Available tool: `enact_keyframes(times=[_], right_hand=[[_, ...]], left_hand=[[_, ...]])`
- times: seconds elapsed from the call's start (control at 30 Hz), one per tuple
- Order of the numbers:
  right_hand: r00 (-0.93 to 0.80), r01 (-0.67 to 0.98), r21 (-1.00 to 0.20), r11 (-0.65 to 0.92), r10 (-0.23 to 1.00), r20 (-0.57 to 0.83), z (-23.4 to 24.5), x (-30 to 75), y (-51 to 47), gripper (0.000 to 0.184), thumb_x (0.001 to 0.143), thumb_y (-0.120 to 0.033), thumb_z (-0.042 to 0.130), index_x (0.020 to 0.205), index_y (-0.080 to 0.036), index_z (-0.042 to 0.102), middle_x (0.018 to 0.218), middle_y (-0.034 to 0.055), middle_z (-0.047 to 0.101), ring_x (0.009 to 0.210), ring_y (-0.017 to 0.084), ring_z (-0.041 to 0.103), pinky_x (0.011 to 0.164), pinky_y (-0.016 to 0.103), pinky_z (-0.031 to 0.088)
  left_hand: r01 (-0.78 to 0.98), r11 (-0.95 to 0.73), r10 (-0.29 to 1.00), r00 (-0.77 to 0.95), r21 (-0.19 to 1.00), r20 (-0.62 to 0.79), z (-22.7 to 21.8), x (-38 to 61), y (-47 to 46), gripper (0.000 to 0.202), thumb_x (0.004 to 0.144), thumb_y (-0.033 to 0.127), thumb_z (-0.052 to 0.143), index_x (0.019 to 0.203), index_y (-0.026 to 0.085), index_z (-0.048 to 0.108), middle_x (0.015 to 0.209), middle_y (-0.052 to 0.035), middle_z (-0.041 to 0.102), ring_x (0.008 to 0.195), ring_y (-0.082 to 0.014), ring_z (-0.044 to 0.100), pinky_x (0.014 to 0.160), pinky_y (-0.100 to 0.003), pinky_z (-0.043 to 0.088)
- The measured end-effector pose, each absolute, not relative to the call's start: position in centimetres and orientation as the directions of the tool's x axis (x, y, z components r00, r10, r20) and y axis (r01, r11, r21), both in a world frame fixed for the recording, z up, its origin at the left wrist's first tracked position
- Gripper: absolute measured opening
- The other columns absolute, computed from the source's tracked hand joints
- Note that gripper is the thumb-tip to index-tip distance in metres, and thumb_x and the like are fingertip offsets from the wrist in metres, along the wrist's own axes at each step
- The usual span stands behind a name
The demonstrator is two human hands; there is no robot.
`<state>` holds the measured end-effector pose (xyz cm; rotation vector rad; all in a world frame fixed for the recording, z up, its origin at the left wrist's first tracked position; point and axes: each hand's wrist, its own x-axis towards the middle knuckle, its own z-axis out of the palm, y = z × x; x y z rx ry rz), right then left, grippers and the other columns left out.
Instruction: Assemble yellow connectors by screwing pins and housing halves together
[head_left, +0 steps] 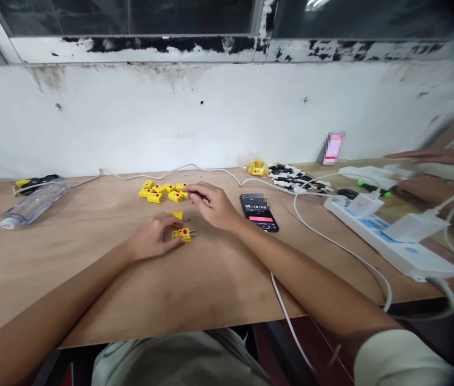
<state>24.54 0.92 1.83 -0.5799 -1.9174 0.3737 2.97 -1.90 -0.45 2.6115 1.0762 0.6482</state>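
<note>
My left hand [152,236] rests on the tabletop, its thumb and fingers closed around a small yellow plug [182,234] with a red dot and two metal pins pointing right. Another yellow piece [177,215] shows by the index fingertip, partly hidden. Above and to the right, my right hand [213,203] hovers with bent fingers apart, its fingertips at the right edge of a group of yellow plugs [155,197]. Several of these plugs lie close together, red dots up. I cannot tell whether the right fingertips touch the nearest one [181,187].
A phone [259,213] showing a timer lies right of my hands. Behind it are a bag of yellow parts [258,168] and black-and-white pieces [297,177]. A power strip [396,238] with cables and another person's blurred hands [424,187] are at right. A clear bottle [36,203] lies left.
</note>
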Motion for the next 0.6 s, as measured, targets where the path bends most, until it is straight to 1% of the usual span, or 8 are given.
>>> enact_keyframes(times=[0.07, 0.13, 0.17, 0.23, 0.3, 0.43, 0.6], right_hand=[[-0.307, 0.164, -0.591, 0.790, 0.610, 0.730, 1.5, 24.3, 1.1, 0.023, 0.089, -0.023, 0.058, 0.109, -0.019, 0.068, 0.096, 0.0059, 0.072, 0.085, 0.016, 0.066, 0.077, 0.032, 0.055], [-0.234, 0.068, -0.667, 0.742, 0.662, 0.712, 1.0, 24.0, 1.3, 0.025, 0.084, -0.025, 0.065, 0.108, -0.017, 0.069, 0.092, 0.0053, 0.073, 0.080, 0.015, 0.067, 0.072, 0.030, 0.056], [-0.195, 0.023, -0.684, 0.729, 0.675, 0.712, 0.8, 23.9, 1.4, 0.025, 0.083, -0.025, 0.067, 0.106, -0.017, 0.071, 0.090, 0.0048, 0.073, 0.078, 0.014, 0.067, 0.070, 0.028, 0.056], [-0.124, -0.041, -0.688, 0.724, 0.680, 0.723, 0.6, 23.6, 1.3, 0.022, 0.081, -0.025, 0.069, 0.101, -0.017, 0.073, 0.090, 0.0039, 0.073, 0.073, 0.012, 0.066, 0.066, 0.026, 0.057], [-0.094, -0.060, -0.688, 0.723, 0.683, 0.725, 0.4, 23.3, 1.1, 0.020, 0.080, -0.025, 0.070, 0.098, -0.018, 0.074, 0.089, 0.0029, 0.073, 0.069, 0.011, 0.065, 0.063, 0.026, 0.057], [-0.105, -0.045, -0.704, 0.708, 0.698, 0.709, 0.2, 22.8, 0.5, 0.021, 0.080, -0.027, 0.070, 0.099, -0.019, 0.075, 0.089, 0.0027, 0.074, 0.070, 0.011, 0.065, 0.064, 0.027, 0.058], [-0.107, -0.009, -0.678, 0.735, 0.674, 0.731, 0.3, 22.6, 0.1, 0.019, 0.081, -0.027, 0.070, 0.098, -0.020, 0.075, 0.091, 0.0031, 0.074, 0.072, 0.012, 0.066, 0.067, 0.028, 0.059]], left_hand=[[0.617, -0.706, 0.708, 0.639, 0.348, 0.302, -0.6, 3.3, -1.9, 0.031, 0.085, 0.041, 0.062, 0.107, 0.019, 0.067, 0.103, -0.0089, 0.068, 0.097, -0.0258, 0.062, 0.086, -0.037, 0.049], [0.631, -0.694, 0.719, 0.634, 0.346, 0.285, -0.7, 3.4, -1.8, 0.028, 0.087, 0.039, 0.060, 0.106, 0.020, 0.068, 0.101, -0.0083, 0.068, 0.095, -0.0251, 0.062, 0.085, -0.036, 0.049], [0.634, -0.688, 0.724, 0.633, 0.354, 0.274, -0.7, 3.4, -1.8, 0.027, 0.087, 0.038, 0.060, 0.105, 0.020, 0.068, 0.101, -0.0078, 0.067, 0.094, -0.0246, 0.062, 0.084, -0.035, 0.049], [0.621, -0.687, 0.721, 0.648, 0.378, 0.246, -0.8, 3.1, -1.7, 0.025, 0.087, 0.037, 0.059, 0.104, 0.021, 0.067, 0.100, -0.0065, 0.067, 0.093, -0.0235, 0.062, 0.083, -0.034, 0.049], [0.578, -0.709, 0.689, 0.692, 0.404, 0.217, -0.8, 2.8, -1.7, 0.023, 0.086, 0.034, 0.060, 0.104, 0.021, 0.066, 0.099, -0.0054, 0.067, 0.091, -0.0222, 0.062, 0.082, -0.033, 0.048], [0.489, -0.756, 0.611, 0.765, 0.436, 0.201, -0.7, 2.4, -1.5, 0.022, 0.084, 0.027, 0.060, 0.105, 0.020, 0.063, 0.101, -0.0046, 0.066, 0.090, -0.0202, 0.062, 0.083, -0.031, 0.047], [0.488, -0.767, 0.602, 0.773, 0.416, 0.201, -0.7, 2.2, -1.4, 0.020, 0.084, 0.028, 0.060, 0.103, 0.020, 0.062, 0.097, -0.0040, 0.065, 0.087, -0.0198, 0.060, 0.079, -0.031, 0.047]])
